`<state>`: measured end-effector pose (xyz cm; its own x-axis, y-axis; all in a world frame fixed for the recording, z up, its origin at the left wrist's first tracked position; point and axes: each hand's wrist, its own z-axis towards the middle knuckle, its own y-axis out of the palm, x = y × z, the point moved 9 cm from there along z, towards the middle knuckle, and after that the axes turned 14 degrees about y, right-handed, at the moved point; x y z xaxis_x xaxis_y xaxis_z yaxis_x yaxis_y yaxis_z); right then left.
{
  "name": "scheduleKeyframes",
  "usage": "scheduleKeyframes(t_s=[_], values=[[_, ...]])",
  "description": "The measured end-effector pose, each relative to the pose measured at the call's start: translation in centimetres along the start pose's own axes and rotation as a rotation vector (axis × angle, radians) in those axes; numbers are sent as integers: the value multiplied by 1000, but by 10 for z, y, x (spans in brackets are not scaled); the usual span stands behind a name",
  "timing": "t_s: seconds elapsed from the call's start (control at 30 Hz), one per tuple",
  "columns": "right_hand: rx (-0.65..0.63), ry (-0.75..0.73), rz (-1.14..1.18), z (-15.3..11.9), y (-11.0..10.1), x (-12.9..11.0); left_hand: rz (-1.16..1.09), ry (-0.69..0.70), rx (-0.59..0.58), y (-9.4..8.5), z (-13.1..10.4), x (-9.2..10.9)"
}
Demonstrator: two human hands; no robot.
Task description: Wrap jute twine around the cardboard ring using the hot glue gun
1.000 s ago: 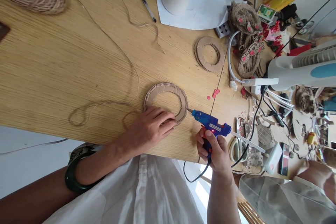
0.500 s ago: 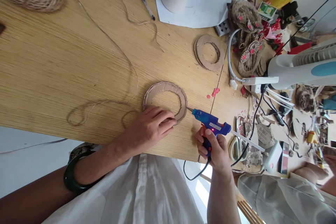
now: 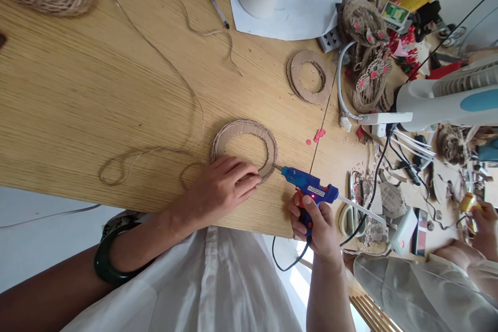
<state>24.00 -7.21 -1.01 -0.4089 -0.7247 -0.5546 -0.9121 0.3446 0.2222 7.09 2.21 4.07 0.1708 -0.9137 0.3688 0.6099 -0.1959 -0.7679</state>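
the glue gun (image 3: pixel 309 182) in my right hand (image 3: pixel 314 220) has moved slightly left and toward me, its tip now at the right rim of the ring (image 3: pixel 241 128); i can't tell whether they touch. my left hand (image 3: pixel 221 192) has stayed put, its fingers close together over the ring's near left part. i can't see whether the thumb pinches it. the ring lies flat on the tabletop (image 3: pixel 116 88), mostly beyond those fingers. my right fingers are closed round the gun's handle. twine (image 3: pixel 171 65) trails left of the ring.
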Motion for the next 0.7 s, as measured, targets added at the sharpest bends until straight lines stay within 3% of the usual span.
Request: scheduleKeyframes(t_s=[0.43,0.7], values=[[-33,-37,49,-3,-3,2,2,5,24,-3,0,1],[-19,-65,-36,-8,1,7,-1,-44,-8,2,2,1]])
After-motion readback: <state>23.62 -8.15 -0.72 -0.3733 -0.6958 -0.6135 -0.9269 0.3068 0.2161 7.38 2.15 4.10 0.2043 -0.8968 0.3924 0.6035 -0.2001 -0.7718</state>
